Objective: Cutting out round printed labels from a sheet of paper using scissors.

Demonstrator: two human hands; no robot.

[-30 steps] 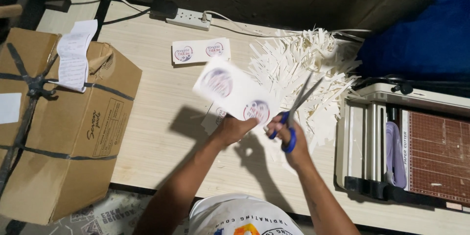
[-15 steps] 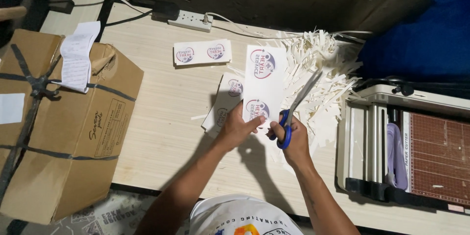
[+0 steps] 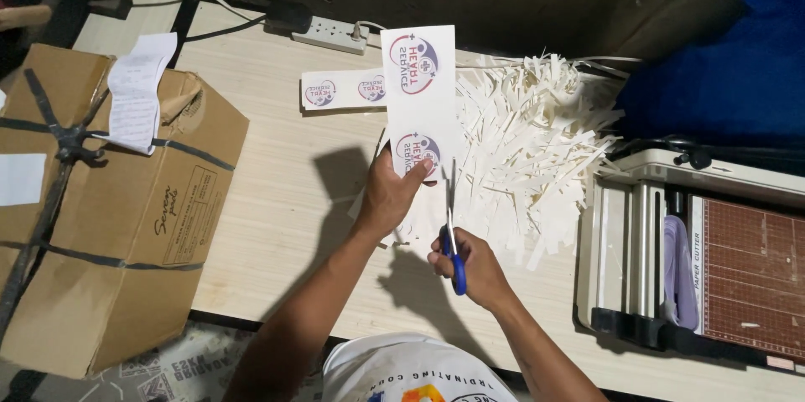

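Seen from above, the left hand (image 3: 392, 197) pinches the lower end of a white printed strip (image 3: 419, 92), whose long axis runs straight away from the person over the wooden table (image 3: 277, 201). It carries two round red-and-blue emblems. Just right of it, the right hand (image 3: 470, 264) grips blue-handled scissors (image 3: 451, 230), blades pointing up along the strip's right edge.

Bare table (image 3: 277, 201) lies left; paper scraps (image 3: 528, 142) and trimmer (image 3: 696, 251) crowd right.

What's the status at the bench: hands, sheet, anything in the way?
Left hand grips printed sheet. Right hand holds scissors at its right edge. Paper scraps heaped alongside.
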